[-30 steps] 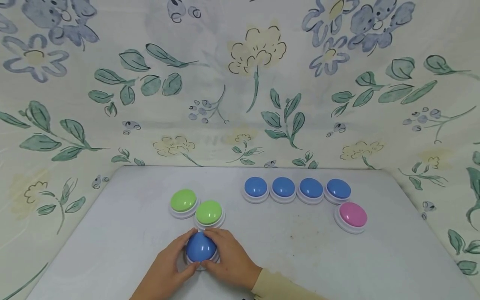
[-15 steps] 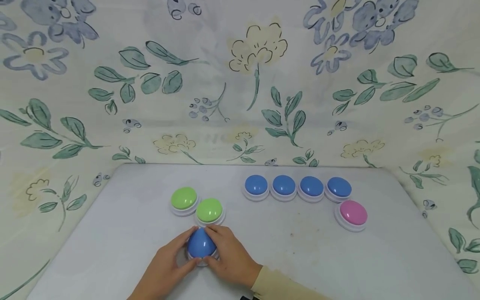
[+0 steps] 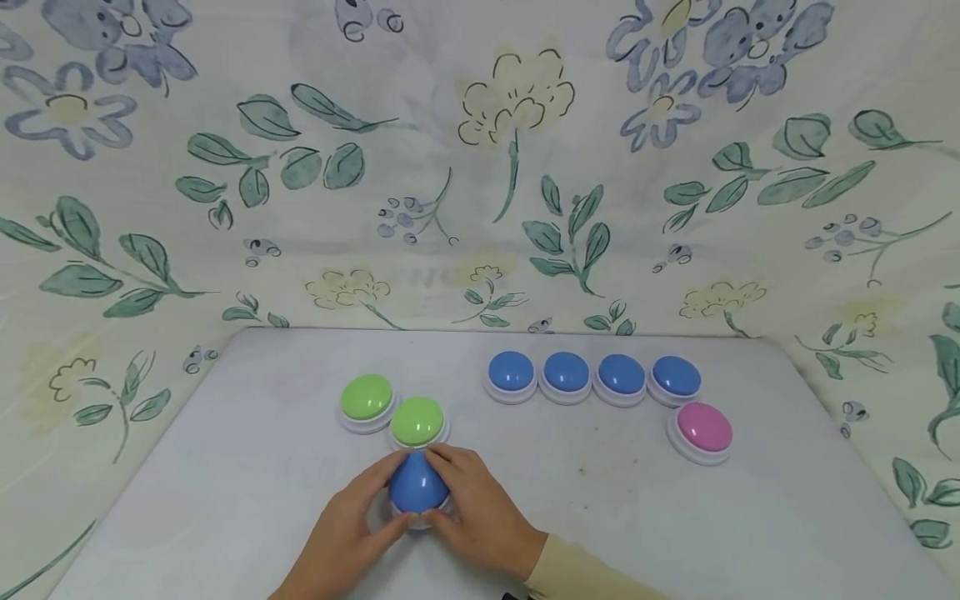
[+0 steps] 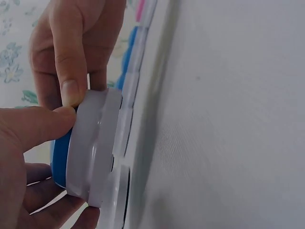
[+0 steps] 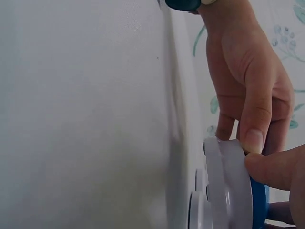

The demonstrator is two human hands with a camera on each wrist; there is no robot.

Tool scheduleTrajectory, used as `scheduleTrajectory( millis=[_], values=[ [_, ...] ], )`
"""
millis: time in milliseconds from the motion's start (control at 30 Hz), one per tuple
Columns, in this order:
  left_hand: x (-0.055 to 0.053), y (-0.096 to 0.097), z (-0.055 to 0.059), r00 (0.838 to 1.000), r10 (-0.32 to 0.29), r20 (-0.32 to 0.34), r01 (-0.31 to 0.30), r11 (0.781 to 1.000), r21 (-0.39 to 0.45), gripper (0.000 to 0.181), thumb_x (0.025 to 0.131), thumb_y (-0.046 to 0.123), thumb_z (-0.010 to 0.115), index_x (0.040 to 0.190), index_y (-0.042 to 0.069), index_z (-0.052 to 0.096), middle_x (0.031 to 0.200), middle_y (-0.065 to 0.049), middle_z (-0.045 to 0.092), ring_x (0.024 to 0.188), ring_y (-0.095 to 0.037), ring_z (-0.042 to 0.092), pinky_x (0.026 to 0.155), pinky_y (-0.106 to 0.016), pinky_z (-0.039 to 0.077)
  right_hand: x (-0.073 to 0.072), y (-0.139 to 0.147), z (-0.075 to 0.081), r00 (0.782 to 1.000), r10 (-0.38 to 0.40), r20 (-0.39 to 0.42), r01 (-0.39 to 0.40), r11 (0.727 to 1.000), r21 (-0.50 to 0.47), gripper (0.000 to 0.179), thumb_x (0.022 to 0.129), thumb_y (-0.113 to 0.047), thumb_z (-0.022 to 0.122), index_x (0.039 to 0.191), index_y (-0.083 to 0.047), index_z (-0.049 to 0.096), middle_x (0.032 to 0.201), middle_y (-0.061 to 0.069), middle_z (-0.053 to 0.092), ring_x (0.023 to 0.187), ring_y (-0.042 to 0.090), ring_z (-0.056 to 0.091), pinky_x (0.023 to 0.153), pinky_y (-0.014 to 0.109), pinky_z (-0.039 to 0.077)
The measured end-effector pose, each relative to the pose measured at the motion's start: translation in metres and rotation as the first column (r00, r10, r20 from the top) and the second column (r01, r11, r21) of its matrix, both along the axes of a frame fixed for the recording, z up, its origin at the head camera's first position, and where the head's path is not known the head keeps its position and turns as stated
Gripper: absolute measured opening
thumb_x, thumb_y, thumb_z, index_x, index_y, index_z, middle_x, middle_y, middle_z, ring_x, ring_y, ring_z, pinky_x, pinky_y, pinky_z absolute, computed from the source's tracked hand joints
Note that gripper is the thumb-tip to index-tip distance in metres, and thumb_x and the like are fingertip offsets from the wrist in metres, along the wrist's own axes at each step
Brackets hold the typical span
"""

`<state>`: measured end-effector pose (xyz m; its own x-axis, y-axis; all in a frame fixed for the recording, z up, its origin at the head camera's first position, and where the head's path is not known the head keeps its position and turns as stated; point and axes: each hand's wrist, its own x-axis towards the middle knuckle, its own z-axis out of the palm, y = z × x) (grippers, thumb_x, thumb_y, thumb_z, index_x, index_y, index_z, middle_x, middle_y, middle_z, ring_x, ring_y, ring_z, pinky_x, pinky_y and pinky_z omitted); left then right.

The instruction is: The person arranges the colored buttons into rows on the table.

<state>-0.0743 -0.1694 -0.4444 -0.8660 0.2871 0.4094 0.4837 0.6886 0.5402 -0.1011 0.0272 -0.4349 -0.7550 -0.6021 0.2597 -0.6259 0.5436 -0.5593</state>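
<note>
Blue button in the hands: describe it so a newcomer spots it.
On the white table, find the two green buttons left of centre. Just nearer the person, the left hand and right hand grip a white-based blue button. Unlike the four blue buttons lined up farther away, it is held.

No readable text or labels.

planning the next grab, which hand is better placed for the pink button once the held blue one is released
Probably the right hand: it is nearer the pink button, which stands off to the right, while the left hand would have to reach across. Both hands grip one blue button.
</note>
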Motion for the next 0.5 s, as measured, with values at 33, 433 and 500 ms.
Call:
scheduleTrajectory(
  millis=[33, 433, 500],
  values=[
    [-0.001, 0.002, 0.000, 1.000, -0.006, -0.010, 0.006, 1.000, 0.002, 0.074, 0.073, 0.020, 0.079, 0.137, 0.010, 0.044, 0.134, -0.002, 0.050, 0.117, -0.019, 0.053, 0.098, -0.009, 0.033, 0.000, 0.002, 0.001, 1.000, -0.003, 0.008, 0.003, 1.000, -0.001, 0.063, 0.088, -0.023, 0.064, 0.140, -0.001, 0.037, 0.143, 0.008, 0.037, 0.131, 0.018, 0.033, 0.103, 0.031, 0.038],
    [-0.011, 0.027, 0.002, 0.995, -0.092, -0.038, 0.093, 0.996, 0.017, 0.075, 0.073, 0.021, 0.079, 0.138, 0.010, 0.043, 0.136, -0.002, 0.049, 0.122, -0.018, 0.049, 0.099, -0.028, 0.040, 0.002, 0.032, 0.005, 0.997, -0.060, 0.044, 0.060, 0.998, 0.000, 0.062, 0.089, -0.027, 0.062, 0.140, -0.004, 0.037, 0.144, 0.006, 0.036, 0.132, 0.019, 0.033, 0.102, 0.035, 0.039],
    [-0.013, 0.031, 0.003, 0.994, -0.099, -0.034, 0.100, 0.995, 0.022, 0.075, 0.074, 0.021, 0.079, 0.138, 0.010, 0.043, 0.136, -0.002, 0.049, 0.123, -0.017, 0.048, 0.098, -0.034, 0.042, 0.002, 0.036, 0.005, 0.997, -0.064, 0.045, 0.065, 0.998, -0.002, 0.062, 0.089, -0.027, 0.062, 0.141, -0.004, 0.036, 0.144, 0.007, 0.035, 0.132, 0.019, 0.033, 0.102, 0.035, 0.039]
  ],
)
